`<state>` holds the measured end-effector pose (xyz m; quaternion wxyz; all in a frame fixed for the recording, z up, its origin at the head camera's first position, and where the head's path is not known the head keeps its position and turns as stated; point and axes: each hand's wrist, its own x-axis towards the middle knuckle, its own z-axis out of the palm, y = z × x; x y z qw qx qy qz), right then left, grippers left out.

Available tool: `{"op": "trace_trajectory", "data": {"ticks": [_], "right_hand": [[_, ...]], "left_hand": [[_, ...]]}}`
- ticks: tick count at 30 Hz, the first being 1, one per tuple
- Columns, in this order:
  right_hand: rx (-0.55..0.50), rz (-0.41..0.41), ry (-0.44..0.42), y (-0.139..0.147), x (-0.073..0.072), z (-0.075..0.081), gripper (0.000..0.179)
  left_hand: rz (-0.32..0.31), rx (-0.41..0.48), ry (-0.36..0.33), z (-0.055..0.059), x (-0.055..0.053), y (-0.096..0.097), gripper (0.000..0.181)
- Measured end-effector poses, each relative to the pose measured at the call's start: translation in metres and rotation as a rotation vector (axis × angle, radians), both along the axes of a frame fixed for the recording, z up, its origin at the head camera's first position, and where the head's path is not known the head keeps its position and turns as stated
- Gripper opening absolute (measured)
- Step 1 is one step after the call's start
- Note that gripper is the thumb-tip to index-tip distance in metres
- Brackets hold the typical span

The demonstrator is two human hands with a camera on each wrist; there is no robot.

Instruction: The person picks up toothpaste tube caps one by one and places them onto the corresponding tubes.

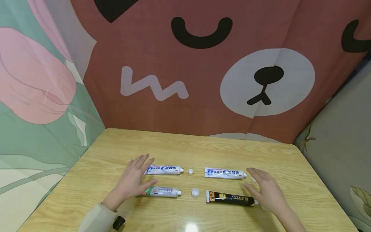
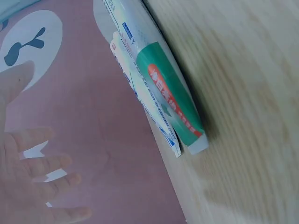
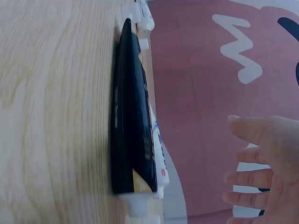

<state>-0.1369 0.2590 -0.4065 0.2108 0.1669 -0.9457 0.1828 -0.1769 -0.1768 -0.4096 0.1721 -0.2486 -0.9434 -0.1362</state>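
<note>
Toothpaste tubes (image 1: 230, 198) lie well inside the table edges (image 1: 200, 137), left grip (image 1: 131, 180) and right grip (image 1: 268, 190) spread, both empty.

1 beige sleeve (image 1: 99, 219), 1 black wrist piece (image 1: 118, 222)

We see blue lettering on white on the far left tube (image 1: 166, 169) and the far right tube (image 1: 224, 173), silvery white with a green band and a red strip on the near left tube (image 1: 165, 192), and gold lettering on black on the near right tube (image 1: 232, 198). We find the caps (image 1: 195, 192) white, the tabletop (image 1: 162, 141) pale yellow with wood grain, and the sleeve (image 1: 99, 219) beige. We also have a reddish-brown backdrop (image 1: 145, 42) with black shapes and a pale zigzag, a green left hanging (image 1: 34, 138) with pink petal-like forms, and a greyish right hanging (image 1: 342, 129) patterned with leaves.
</note>
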Motion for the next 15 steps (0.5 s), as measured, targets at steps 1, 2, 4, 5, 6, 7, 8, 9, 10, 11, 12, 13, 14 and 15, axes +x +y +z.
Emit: {"op": "trace_trajectory", "data": {"ticks": [1, 2, 4, 5, 6, 7, 8, 9, 10, 11, 12, 13, 14, 15], "right_hand": [[-0.013, 0.004, -0.015, -0.002, 0.000, 0.000, 0.048], [-0.022, 0.007, -0.025, -0.004, -0.001, -0.001, 0.047], [-0.042, 0.011, -0.052, -0.008, -0.002, -0.002, 0.045], [-0.050, 0.014, -0.063, -0.010, -0.002, -0.002, 0.045], [-0.061, 0.017, -0.073, -0.012, -0.003, -0.003, 0.044], [-0.075, 0.025, -0.083, -0.014, -0.003, -0.003, 0.044], [-0.089, 0.030, -0.090, -0.015, -0.004, -0.004, 0.043], [-0.106, 0.038, -0.095, -0.017, -0.004, -0.005, 0.042], [-0.121, 0.046, -0.095, -0.019, -0.005, -0.006, 0.042], [-0.135, 0.057, -0.094, -0.020, -0.006, -0.006, 0.041], [-0.147, 0.065, -0.095, -0.022, -0.007, -0.007, 0.040], [-0.163, 0.077, -0.098, -0.023, -0.008, -0.008, 0.039], [-0.178, 0.085, -0.102, -0.025, -0.009, -0.009, 0.039], [-0.193, 0.093, -0.114, -0.026, -0.010, -0.010, 0.038]], "left_hand": [[-0.009, 0.008, 0.001, 0.000, 0.000, 0.000, 0.073], [-0.017, 0.015, 0.003, 0.000, -0.001, 0.000, 0.072], [-0.029, 0.029, -0.002, -0.001, -0.001, 0.000, 0.070], [-0.033, 0.042, -0.013, -0.001, -0.001, 0.000, 0.070], [-0.037, 0.058, -0.029, -0.002, -0.002, 0.000, 0.069], [-0.040, 0.076, -0.050, -0.001, -0.002, 0.000, 0.067], [-0.044, 0.096, -0.077, -0.001, -0.002, 0.000, 0.066], [-0.047, 0.117, -0.106, -0.002, -0.002, 0.000, 0.064], [-0.052, 0.143, -0.137, -0.001, -0.002, 0.000, 0.062], [-0.060, 0.166, -0.165, -0.002, -0.002, 0.000, 0.060], [-0.069, 0.187, -0.190, -0.002, -0.002, 0.000, 0.058], [-0.083, 0.208, -0.213, -0.002, -0.003, 0.000, 0.057], [-0.096, 0.229, -0.234, -0.003, -0.004, 0.000, 0.055], [-0.108, 0.244, -0.249, -0.004, -0.004, -0.001, 0.054]]}}
